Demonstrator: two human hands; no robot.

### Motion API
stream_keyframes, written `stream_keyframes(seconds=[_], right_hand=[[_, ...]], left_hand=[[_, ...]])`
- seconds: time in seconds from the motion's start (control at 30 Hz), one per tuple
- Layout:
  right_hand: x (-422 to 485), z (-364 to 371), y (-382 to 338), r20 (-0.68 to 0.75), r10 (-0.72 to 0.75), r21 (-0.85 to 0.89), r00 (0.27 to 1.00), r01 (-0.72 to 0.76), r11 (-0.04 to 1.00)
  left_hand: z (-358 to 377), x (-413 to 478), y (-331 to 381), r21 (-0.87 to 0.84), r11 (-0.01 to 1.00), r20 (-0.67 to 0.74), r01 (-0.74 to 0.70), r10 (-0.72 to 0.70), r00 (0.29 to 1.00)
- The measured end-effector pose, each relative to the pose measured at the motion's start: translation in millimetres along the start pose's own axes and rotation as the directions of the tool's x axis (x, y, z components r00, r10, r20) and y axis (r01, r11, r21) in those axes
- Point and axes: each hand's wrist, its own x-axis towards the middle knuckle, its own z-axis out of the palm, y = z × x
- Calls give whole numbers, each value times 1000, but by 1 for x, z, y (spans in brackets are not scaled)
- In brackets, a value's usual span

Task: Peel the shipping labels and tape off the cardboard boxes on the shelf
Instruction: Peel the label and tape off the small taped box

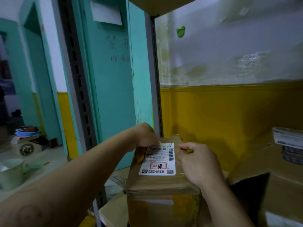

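A taped cardboard box (157,182) stands on the shelf, with a white shipping label (159,161) stuck flat on its top. My left hand (144,136) reaches over the box's far left side, its curled fingertips picking at the label's far left corner. My right hand (198,163) sits on the right side of the box top, fingers curled, thumb and forefinger pinching at the label's far right corner. Clear tape runs over the box's top and front.
A grey slotted shelf post (154,76) rises right behind the box, a second post (77,89) to the left. An open cardboard box (278,185) and stacked packages (290,145) lie to the right. A yellow-and-white wall is behind; a teal door is to the left.
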Motion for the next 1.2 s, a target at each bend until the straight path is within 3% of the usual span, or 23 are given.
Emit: stream_keyframes(seconds=[0.27,0.4,0.63,1.2], right_hand=[[0,3,-1,-8,11,-11,1000,-11,1000],[0,2,0,-12,0,-11,1000,0,1000],[3,3,3,-1,8,22,1000,-8,1000],[1,1,1,-11,11,19,1000,-10,1000]], left_hand=[[4,-6,-11,-149,988,-48,-44,37,998],[6,-7,-8,32,984,-101,-175,177,979],[11,-10,11,347,849,25,-399,417,908],[20,-10,0,372,795,-52,-480,534,844]])
